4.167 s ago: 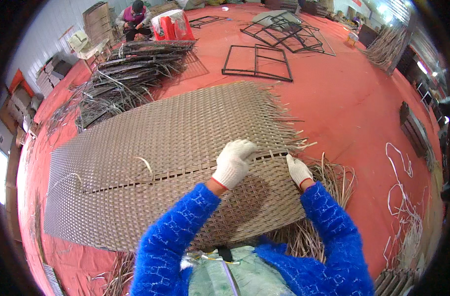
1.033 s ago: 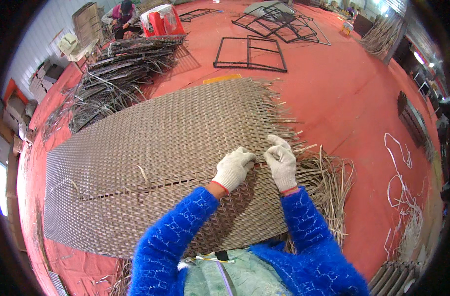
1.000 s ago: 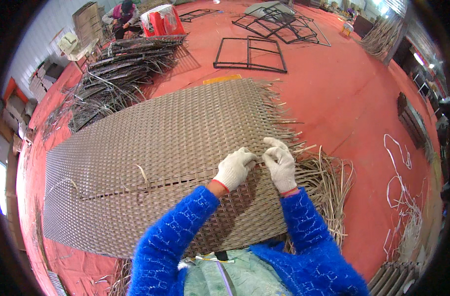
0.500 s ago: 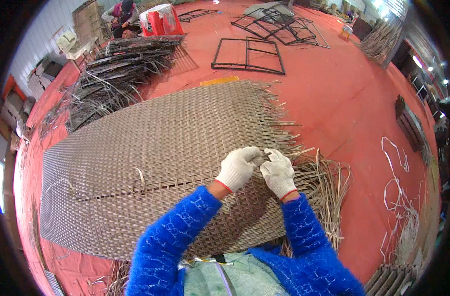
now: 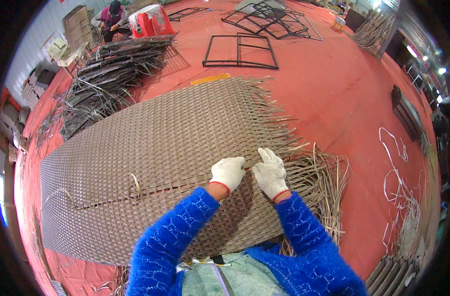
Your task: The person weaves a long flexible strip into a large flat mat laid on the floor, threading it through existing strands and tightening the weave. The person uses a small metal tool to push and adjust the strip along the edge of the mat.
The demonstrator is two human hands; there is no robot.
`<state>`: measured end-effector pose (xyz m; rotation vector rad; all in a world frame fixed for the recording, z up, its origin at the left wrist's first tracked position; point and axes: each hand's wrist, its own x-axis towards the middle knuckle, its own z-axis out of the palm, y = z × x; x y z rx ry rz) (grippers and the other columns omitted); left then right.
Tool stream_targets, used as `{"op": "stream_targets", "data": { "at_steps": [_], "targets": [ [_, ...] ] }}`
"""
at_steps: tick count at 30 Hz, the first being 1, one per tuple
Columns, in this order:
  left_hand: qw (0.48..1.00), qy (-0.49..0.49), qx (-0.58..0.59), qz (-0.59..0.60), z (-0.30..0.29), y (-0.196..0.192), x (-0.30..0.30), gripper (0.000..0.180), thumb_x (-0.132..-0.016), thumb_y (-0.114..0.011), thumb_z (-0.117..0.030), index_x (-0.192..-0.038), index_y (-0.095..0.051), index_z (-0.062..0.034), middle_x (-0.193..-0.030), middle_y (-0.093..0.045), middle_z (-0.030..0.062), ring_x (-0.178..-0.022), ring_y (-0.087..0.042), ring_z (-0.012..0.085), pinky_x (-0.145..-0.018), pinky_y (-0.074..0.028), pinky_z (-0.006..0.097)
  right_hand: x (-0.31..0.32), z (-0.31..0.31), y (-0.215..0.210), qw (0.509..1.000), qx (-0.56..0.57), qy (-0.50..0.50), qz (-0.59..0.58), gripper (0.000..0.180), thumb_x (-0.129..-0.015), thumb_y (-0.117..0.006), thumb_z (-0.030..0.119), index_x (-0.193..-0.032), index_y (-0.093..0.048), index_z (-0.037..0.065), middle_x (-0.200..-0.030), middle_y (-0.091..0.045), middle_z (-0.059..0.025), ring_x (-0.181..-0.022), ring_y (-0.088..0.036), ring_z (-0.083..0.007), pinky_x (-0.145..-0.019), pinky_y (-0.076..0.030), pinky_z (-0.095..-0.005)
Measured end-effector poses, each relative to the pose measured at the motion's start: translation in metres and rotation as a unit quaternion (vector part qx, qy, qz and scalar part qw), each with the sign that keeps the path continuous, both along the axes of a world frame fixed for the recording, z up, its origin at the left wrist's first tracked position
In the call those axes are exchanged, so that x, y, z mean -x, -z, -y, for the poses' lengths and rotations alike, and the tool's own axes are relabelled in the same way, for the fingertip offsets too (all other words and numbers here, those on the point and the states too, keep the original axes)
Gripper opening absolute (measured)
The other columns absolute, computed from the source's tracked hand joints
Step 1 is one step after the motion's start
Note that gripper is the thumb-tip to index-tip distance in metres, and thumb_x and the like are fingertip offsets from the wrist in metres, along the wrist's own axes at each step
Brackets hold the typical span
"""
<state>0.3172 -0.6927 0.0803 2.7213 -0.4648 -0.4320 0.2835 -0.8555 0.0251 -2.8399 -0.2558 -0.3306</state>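
Before me lies a large brown woven wicker panel (image 5: 170,129), its long flat strips laced in a tight pattern. My left hand (image 5: 228,171), in a white knit glove with a red cuff, is closed low over the weave; anything inside its fingers is hidden. Just to its right, my right hand (image 5: 270,173), gloved alike, rests near the panel's fringed edge with two fingers stretched forward. Loose strip ends (image 5: 323,180) fan out beyond it. A dark gap runs leftward through the weave from near my left hand, and a curled loose strip (image 5: 136,186) stands up beside it.
Dark stacked woven pieces (image 5: 116,61) lie at the far left, near a seated person (image 5: 111,20) and a red stool (image 5: 153,24). Black metal frames (image 5: 240,51) rest on the red floor (image 5: 343,123). White cord (image 5: 400,192) trails at the right.
My hands were together, pinching at a strip; now they are apart. The left has drawn back leftward and lower, and the right's fingers have stretched out.
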Motion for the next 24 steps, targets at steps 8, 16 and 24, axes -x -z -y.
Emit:
{"op": "stream_targets", "data": {
  "at_steps": [8, 16, 24],
  "targets": [
    [1.000, -0.011, 0.008, -0.001, 0.000, -0.003, -0.005, 0.021, -0.080, -0.062, -0.031, -0.093, -0.066, -0.0142, -0.089, -0.069, 0.0134, -0.089, -0.065, 0.0347, -0.074, -0.051, 0.047, 0.003, -0.003, -0.001, 0.999, 0.000, 0.030, -0.013, 0.020, -0.080, -0.065, 0.027, -0.078, -0.072, 0.009, -0.136, -0.053, -0.0107, -0.129, -0.044, -0.0307, -0.102, -0.035, -0.0431],
    [0.994, 0.056, 0.081, 0.038, -0.001, 0.007, -0.004, 0.019, -0.085, -0.063, -0.031, -0.094, -0.063, -0.0140, -0.090, -0.066, 0.0128, -0.091, -0.063, 0.0342, -0.076, -0.050, 0.047, 0.002, -0.007, 0.001, 0.985, -0.147, 0.046, 0.073, 0.008, -0.076, -0.069, 0.014, -0.078, -0.069, 0.007, -0.127, -0.060, -0.0108, -0.120, -0.052, -0.0298, -0.097, -0.042, -0.0406],
    [0.980, 0.128, 0.104, 0.114, 0.023, 0.015, -0.013, 0.017, -0.085, -0.064, -0.025, -0.097, -0.067, -0.0127, -0.097, -0.059, 0.0118, -0.094, -0.060, 0.0338, -0.077, -0.050, 0.045, -0.004, 0.022, -0.024, 0.943, -0.295, -0.002, 0.155, 0.006, -0.078, -0.065, 0.008, -0.076, -0.063, 0.003, -0.112, -0.066, -0.0146, -0.105, -0.060, -0.0302, -0.090, -0.047, -0.0384]
  ]
}}
